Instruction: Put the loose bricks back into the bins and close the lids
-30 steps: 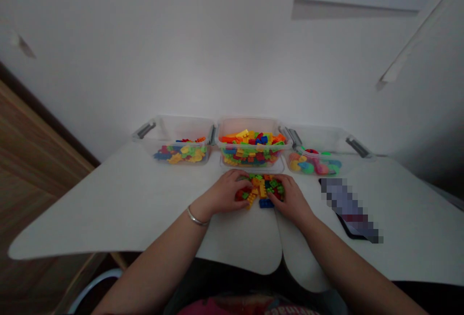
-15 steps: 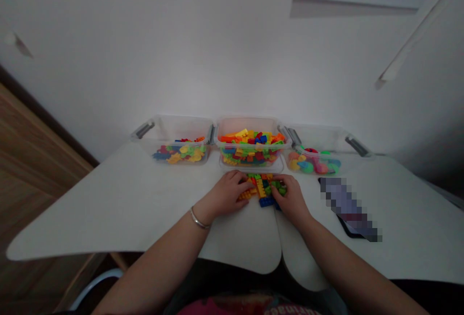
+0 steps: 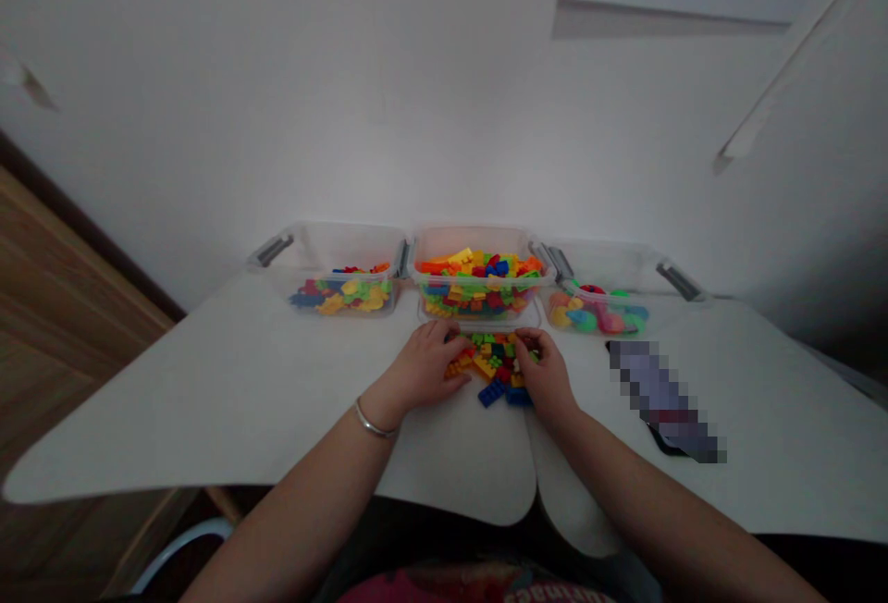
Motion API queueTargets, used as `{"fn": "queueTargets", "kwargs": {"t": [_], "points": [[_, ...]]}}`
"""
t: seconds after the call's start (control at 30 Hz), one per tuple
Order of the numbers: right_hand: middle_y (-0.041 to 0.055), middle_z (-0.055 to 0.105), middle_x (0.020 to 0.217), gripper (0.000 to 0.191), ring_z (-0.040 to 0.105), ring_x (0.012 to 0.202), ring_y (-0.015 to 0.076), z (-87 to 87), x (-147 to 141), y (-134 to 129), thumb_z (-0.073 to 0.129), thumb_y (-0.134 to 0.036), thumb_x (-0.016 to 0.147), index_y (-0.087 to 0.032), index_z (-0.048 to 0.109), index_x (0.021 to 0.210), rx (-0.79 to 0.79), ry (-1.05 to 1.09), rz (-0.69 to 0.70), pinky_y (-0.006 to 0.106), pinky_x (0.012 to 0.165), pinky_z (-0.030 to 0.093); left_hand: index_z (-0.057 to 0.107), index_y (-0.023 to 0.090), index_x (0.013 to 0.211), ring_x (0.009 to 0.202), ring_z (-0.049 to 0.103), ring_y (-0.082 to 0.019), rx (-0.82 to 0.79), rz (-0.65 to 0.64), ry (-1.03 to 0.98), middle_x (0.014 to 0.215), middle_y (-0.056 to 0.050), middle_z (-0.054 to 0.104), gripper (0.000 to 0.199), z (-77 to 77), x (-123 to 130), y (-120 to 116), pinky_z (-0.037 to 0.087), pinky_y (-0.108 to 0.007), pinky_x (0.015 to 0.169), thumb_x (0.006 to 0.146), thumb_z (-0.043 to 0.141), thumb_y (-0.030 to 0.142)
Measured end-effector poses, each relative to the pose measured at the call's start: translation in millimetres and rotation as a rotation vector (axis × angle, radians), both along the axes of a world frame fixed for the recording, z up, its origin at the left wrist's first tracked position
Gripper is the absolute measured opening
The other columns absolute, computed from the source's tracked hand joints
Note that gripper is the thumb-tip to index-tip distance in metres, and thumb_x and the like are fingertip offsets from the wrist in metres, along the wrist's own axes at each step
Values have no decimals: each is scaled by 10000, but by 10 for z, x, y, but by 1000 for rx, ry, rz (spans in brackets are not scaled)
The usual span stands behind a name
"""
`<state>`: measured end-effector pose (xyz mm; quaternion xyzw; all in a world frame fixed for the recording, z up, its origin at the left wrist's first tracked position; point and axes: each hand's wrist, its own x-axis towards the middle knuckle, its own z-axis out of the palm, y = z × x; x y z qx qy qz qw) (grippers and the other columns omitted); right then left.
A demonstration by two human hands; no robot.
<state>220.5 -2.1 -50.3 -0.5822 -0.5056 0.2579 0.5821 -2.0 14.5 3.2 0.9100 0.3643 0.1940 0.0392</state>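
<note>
A pile of toy building bricks [image 3: 494, 350] in yellow, orange, green, red and blue lies on the white table between my hands. My left hand [image 3: 428, 367], with a silver bangle at the wrist, curves around the left side of the pile, thumb and fingers apart. Against the right side rests my right hand [image 3: 550, 379], fingers bent and thumb apart from the index finger; its palm side is hidden. At the near edge of the pile lie a blue brick [image 3: 491, 393] and another blue brick [image 3: 517, 396].
Behind the pile, a clear bin [image 3: 478, 281] holds many bricks. A left bin [image 3: 339, 279] has coloured pieces, and a right bin [image 3: 603, 302] has rounded toys. A blurred-out phone [image 3: 662, 399] lies to the right. The white table [image 3: 277, 399] has a seam near the middle.
The bricks between my hands have spread out flatter. One blue brick now lies separately at the near edge. Both hands have shifted slightly, with the fingers still around the pile.
</note>
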Motion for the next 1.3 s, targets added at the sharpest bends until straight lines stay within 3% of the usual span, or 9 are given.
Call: {"fn": "queueTargets", "kwargs": {"t": [0.2,0.4,0.5,0.63,0.77,0.9,1.0,1.17,1.3], "points": [[78,681,935,212,614,883,243,45,-221,38,534,-352,812,-221,635,944,85,-178,16,439,851,510,656,210,1170,1186,516,-352,2,-42,-32,1292,-150,547,578,-42,9,-2,443,-534,1034,701,786,522],[97,710,985,251,595,950,290,110,-307,44,534,-339,810,-222,683,975,41,-431,-44,487,903,442,672,189,1090,1106,568,-280,-4,32,-132,1178,-128,607,310,-65,-73,131,490,-440,978,834,674,364],[96,721,1000,287,590,979,300,114,-257,51,524,-358,826,-224,698,1011,28,-467,-26,498,924,427,695,183,999,1027,602,-248,-22,195,-196,1061,-106,653,190,-49,-169,218,500,-407,948,887,571,273],[97,722,1034,285,605,1008,285,168,-126,75,506,-346,836,-218,695,1007,151,-465,5,483,953,431,712,174,978,1004,625,-263,-60,511,-154,1010,-115,679,223,-9,-286,263,497,-404,941,892,522,254],[82,721,981,231,625,975,259,429,-94,101,496,-281,851,-236,702,946,229,-551,187,438,905,473,725,184,976,1025,621,-279,-56,696,-82,1024,-126,687,265,41,-335,257,494,-396,926,911,493,296],[61,725,989,201,650,961,240,797,-278,141,563,-258,867,-247,732,976,178,-817,503,402,885,498,731,181,976,1021,621,-300,-74,740,-31,1032,-136,702,288,41,-341,266,498,-407,893,911,480,307],[66,734,1049,214,666,967,263,981,-469,200,624,-250,854,-263,752,1025,101,-1072,598,377,806,514,731,175,1015,1042,620,-322,-91,770,-12,1070,-147,709,302,8,-350,287,497,-430,893,906,486,312],[82,745,1049,314,662,964,297,1021,-593,333,699,-193,774,-256,759,1076,142,-1223,608,382,798,513,691,177,1182,1062,623,-305,-123,726,-17,1082,-132,718,366,-45,-370,307,492,-428,943,877,550,320],[76,748,1010,270,662,945,283,925,-556,376,676,-143,779,-250,774,1006,231,-1181,656,376,813,507,727,202,1122,1093,616,-306,-94,703,41,1097,-133,710,331,-68,-383,307,496,-421,944,878,561,351]]}}
